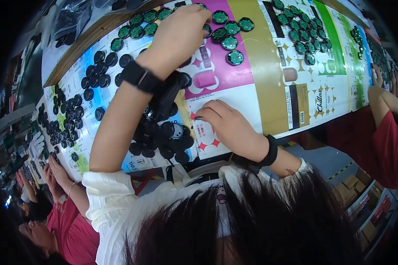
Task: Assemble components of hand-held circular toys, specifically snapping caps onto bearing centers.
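The left hand [179, 35] reaches far forward, fingers curled down onto the small round green circuit boards [229, 33] just past its fingertips; whether it grips one cannot be told. The right hand [227, 126] rests nearer, fingertips pinched, apparently on something tiny, beside the round black plastic caps [163, 137]. Lifting one board by its edge would suit.

Round green circuit discs [229, 32] lie flat in a loose cluster beside heaped black caps [163, 139].
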The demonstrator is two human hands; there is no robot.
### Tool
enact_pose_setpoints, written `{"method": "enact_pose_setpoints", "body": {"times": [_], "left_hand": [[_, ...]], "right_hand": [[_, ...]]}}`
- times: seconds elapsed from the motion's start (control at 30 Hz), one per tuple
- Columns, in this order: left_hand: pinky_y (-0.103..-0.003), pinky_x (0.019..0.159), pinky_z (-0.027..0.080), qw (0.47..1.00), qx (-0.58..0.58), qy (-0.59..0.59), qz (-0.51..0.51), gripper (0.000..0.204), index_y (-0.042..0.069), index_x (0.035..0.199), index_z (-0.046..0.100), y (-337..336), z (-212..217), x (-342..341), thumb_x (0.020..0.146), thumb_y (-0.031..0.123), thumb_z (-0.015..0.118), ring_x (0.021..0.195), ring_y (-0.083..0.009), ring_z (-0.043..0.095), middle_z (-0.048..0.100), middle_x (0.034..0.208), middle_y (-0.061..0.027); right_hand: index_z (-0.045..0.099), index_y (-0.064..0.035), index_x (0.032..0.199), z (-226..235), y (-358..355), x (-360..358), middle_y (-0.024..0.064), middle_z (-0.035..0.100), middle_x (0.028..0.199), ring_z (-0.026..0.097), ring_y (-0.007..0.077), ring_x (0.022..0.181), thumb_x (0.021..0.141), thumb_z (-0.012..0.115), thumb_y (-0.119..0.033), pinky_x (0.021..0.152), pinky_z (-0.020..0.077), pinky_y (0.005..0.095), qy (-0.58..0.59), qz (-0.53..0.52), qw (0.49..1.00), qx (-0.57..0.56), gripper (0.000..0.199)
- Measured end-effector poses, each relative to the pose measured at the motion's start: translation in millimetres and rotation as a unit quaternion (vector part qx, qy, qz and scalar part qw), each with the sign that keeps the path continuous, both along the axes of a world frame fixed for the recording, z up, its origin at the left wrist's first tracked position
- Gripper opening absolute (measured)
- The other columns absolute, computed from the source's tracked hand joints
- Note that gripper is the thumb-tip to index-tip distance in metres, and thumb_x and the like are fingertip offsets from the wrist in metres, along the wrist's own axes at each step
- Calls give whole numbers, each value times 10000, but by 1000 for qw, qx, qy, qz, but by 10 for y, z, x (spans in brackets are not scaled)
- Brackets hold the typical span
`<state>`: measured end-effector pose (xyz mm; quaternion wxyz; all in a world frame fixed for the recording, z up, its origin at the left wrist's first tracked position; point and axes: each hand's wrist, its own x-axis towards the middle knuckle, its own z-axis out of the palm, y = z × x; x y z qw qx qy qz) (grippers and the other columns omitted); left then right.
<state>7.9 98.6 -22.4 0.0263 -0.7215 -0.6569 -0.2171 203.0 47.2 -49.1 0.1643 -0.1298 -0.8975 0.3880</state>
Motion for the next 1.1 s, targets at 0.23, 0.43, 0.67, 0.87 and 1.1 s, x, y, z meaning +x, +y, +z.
{"method": "enact_pose_setpoints", "body": {"times": [0.23, 0.43, 0.67, 0.87, 1.1], "left_hand": [[-376, 643, 412, 996, -89, -13, -10, 198, 37, 885, 530, 120, -38, 39, 697, 81, 575, 747, -340, 518, 555, 788, -150], [-237, 524, 416, 927, -196, -318, 13, 157, 28, 927, 539, -327, 410, 348, 770, 38, 529, 602, -125, 551, 571, 752, -71], [-200, 518, 430, 747, -208, -631, 36, 204, -30, 1003, 507, -764, 601, 639, 803, 8, 488, 586, -92, 529, 571, 785, -69], [-207, 559, 455, 709, -162, -687, 12, 244, -69, 1049, 468, -875, 584, 744, 814, -4, 462, 643, -122, 562, 581, 869, -107], [-248, 675, 478, 716, -109, -688, 42, 269, -68, 1070, 457, -899, 649, 791, 818, 25, 476, 789, -162, 578, 576, 942, -138]], "right_hand": [[532, 0, 968, 297, 272, 249, 99, 483, 845, 527, 223, 764, 698, 481, 112, 662, 448, 253, 32, -93, 989, -112, 297], [573, 31, 911, 640, 370, 307, 106, 525, 853, 539, 160, 699, 670, 547, 114, 608, 461, 238, 108, -236, 899, -352, 256], [583, 51, 900, 656, 574, 255, 97, 555, 793, 540, 137, 675, 613, 626, 91, 604, 458, 222, 156, -130, 975, -92, 293], [593, 26, 915, 735, 485, 167, 101, 569, 793, 544, 158, 670, 574, 666, 53, 587, 446, 233, 154, -183, 964, -115, 350], [598, 1, 932, 664, 418, 134, 105, 560, 836, 537, 199, 713, 501, 722, -65, 619, 435, 261, 206, -191, 956, 81, 453]]}}
